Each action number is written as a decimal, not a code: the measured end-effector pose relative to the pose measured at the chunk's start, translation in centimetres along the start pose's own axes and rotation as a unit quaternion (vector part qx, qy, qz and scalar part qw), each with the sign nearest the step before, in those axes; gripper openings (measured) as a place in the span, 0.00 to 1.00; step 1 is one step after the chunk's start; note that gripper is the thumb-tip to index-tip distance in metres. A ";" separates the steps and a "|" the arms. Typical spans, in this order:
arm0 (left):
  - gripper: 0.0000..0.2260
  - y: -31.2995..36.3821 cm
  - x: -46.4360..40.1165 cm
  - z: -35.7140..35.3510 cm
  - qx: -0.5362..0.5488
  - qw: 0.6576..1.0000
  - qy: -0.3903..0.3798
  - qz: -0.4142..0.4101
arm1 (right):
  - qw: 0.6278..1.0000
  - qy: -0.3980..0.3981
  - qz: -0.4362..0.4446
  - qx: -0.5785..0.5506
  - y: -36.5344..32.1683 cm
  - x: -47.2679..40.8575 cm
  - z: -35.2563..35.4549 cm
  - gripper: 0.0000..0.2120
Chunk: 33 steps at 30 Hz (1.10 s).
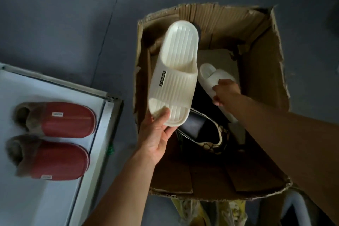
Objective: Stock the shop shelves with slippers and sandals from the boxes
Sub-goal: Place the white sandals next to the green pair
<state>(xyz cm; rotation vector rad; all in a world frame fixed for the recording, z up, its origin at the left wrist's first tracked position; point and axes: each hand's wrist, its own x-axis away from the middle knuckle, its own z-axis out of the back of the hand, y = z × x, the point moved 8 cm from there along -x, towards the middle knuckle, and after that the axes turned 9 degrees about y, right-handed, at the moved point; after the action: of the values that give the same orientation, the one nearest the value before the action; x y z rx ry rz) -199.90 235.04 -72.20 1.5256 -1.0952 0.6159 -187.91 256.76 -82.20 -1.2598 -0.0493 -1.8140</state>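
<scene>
My left hand (157, 134) holds a cream ribbed slide sandal (174, 71) by one end, above the left side of an open cardboard box (264, 79). Inside the box my right hand (226, 91) grips a second cream slide (211, 77) lying deeper down. A dark sandal with a patterned beige rim (201, 130) also lies in the box. To the left, a pair of red fur-lined slippers (60, 121) (49, 159) sits on a white shelf surface (60, 194).
The box stands on a dark grey floor (73, 14), its torn flaps spread outward. The shelf has a metal-edged corner (111, 98) close to the box's left wall. Yellowish bags or wrapping (190, 211) lie below the box's near edge.
</scene>
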 end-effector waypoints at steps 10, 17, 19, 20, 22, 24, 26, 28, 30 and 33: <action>0.28 -1.6 -0.6 1.5 0.010 0.999 0.034 0.029 | 0.973 0.023 -0.081 -0.213 1.4 3.1 0.8 0.04; 0.25 2.6 4.9 -2.4 0.049 0.998 0.014 0.028 | 0.971 0.031 -0.037 -0.233 -0.6 10.3 6.4 0.15; 0.23 4.2 7.0 -3.3 0.064 0.997 0.026 0.032 | 0.980 0.009 0.025 -0.199 -3.2 13.1 8.2 0.14; 0.23 5.0 8.3 -3.7 0.071 0.996 0.033 0.035 | 0.983 0.000 0.064 -0.172 -4.6 14.7 9.3 0.15; 0.22 6.8 10.9 -4.2 0.083 0.995 0.041 0.031 | 0.981 -0.020 0.144 -0.126 -7.0 17.7 11.4 0.22; 0.23 8.7 13.6 -4.4 0.088 0.995 0.035 0.021 | 0.967 -0.051 0.230 -0.092 -9.4 21.3 13.2 0.26; 0.24 10.4 16.1 -4.4 0.088 0.996 0.025 0.007 | 0.952 -0.069 0.291 -0.062 -11.6 24.4 14.7 0.27; 0.23 11.8 18.5 -4.3 0.083 0.996 0.011 -0.012 | 0.939 -0.088 0.327 -0.051 -14.0 27.5 16.0 0.24; 0.21 12.6 21.3 -4.1 0.079 0.996 -0.004 -0.033 | 0.925 -0.122 0.358 -0.029 -16.0 30.6 17.1 0.22; 0.21 13.1 25.7 -4.0 0.078 0.996 -0.012 -0.049 | 0.908 -0.159 0.387 0.006 -18.1 35.3 19.4 0.20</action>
<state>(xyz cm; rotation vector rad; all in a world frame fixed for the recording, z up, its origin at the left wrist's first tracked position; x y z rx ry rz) -199.56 231.30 -43.33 1.7149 -1.0025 0.6284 -188.81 254.44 -38.11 -1.3051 0.2296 -0.9186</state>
